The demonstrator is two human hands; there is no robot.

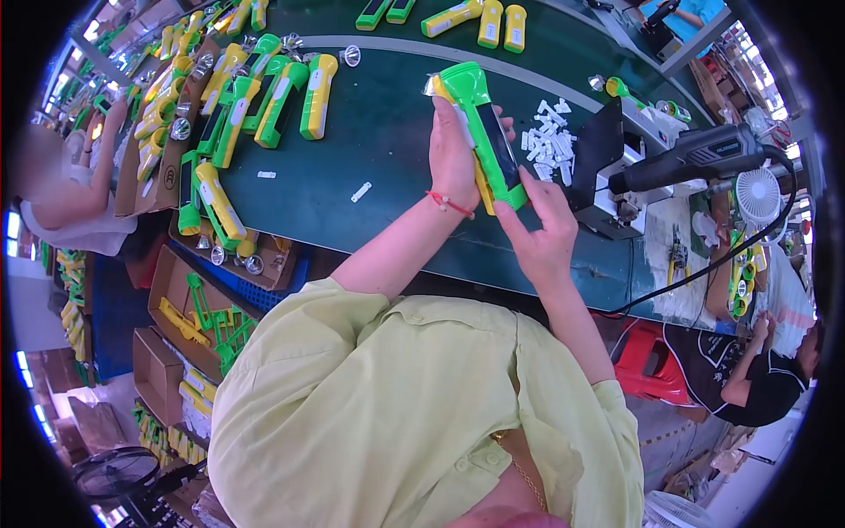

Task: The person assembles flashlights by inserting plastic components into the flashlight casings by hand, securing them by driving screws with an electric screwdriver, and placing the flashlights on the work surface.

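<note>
A green and yellow flashlight (484,132) with a dark panel on its side is held up over the green table, its wide head pointing away from me. My left hand (453,154) is wrapped around its yellow side near the head. At its lower end, my right hand (543,231) pinches the green edge with thumb and fingers. Right of the flashlight lies a pile of small white plastic parts (550,145). Two single white parts, one of them a small clip (361,191), lie on the table to the left.
More flashlights (319,97) lie at the left beside a cardboard box (151,172). A black power tool (695,158) with a cable and a small white fan (757,195) are at the right. Co-workers (70,189) are at far left and lower right.
</note>
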